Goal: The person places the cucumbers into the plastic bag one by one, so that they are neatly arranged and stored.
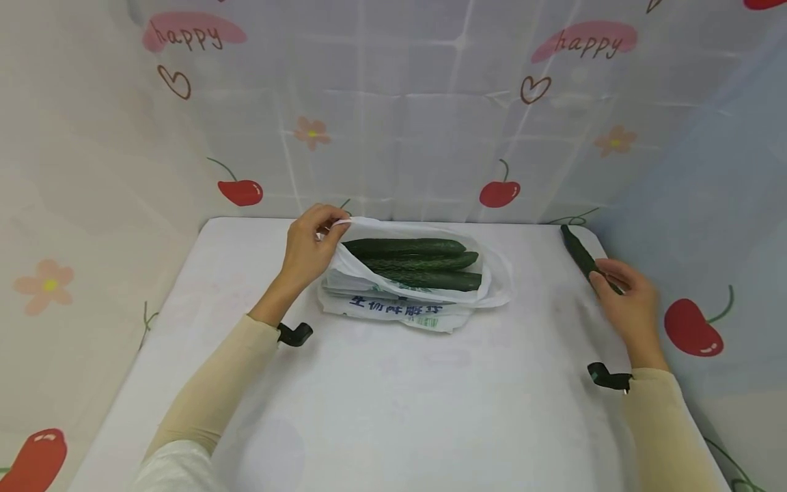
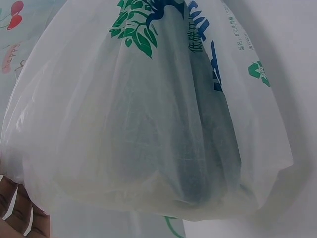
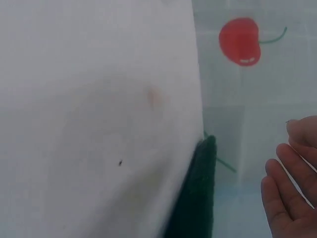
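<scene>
My left hand (image 1: pixel 312 247) pinches the upper left rim of a white plastic bag (image 1: pixel 399 312). The bag lies on its side with its mouth spread, and three dark green cucumbers (image 1: pixel 424 279) show inside. In the left wrist view, the translucent bag (image 2: pixel 99 124) fills most of the picture, with curled fingers (image 2: pixel 25 213) at its lower left. Another cucumber (image 1: pixel 578 251) lies at the table's far right edge. My right hand (image 1: pixel 632 304) is around its near end, thumb and fingers spread apart. The right wrist view shows extended fingers (image 3: pixel 285 198) beside the cucumber (image 3: pixel 193 193).
A white-covered table (image 1: pixel 430 410) carries everything. Behind it hangs a printed curtain (image 1: pixel 406 150) with cherries, hearts and flowers, which also closes in the left and right sides. The table's right edge runs close beside the single cucumber.
</scene>
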`<state>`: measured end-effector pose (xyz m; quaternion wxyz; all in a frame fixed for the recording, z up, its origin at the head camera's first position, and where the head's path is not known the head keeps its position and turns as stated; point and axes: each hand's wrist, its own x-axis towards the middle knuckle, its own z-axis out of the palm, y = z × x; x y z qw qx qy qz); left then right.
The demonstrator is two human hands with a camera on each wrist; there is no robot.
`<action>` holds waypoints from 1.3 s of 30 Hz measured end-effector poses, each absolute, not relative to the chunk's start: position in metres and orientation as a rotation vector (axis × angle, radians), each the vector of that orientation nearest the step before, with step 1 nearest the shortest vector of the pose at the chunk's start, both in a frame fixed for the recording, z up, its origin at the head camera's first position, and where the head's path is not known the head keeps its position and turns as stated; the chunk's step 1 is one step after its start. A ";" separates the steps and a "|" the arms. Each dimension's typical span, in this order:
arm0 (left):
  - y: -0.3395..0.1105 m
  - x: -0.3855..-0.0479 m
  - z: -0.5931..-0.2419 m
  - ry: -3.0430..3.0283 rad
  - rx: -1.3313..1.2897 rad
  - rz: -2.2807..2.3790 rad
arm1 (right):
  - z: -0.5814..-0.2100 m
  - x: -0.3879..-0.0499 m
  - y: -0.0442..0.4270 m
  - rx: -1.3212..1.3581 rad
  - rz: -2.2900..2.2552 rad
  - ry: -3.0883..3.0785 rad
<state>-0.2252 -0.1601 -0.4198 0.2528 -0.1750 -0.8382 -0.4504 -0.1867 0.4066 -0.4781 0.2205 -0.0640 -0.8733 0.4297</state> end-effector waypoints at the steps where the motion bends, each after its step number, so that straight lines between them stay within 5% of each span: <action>1: -0.160 -0.225 -0.420 -2.277 -0.476 -1.225 | -0.481 -0.185 0.413 -0.213 1.192 -2.413; 14: -0.161 -0.227 -0.422 -2.280 -0.488 -1.209 | -0.506 -0.170 0.460 -0.517 0.988 -2.618; 39: -0.161 -0.228 -0.424 -2.318 -0.471 -1.215 | -0.524 -0.165 0.471 -0.671 1.080 -2.713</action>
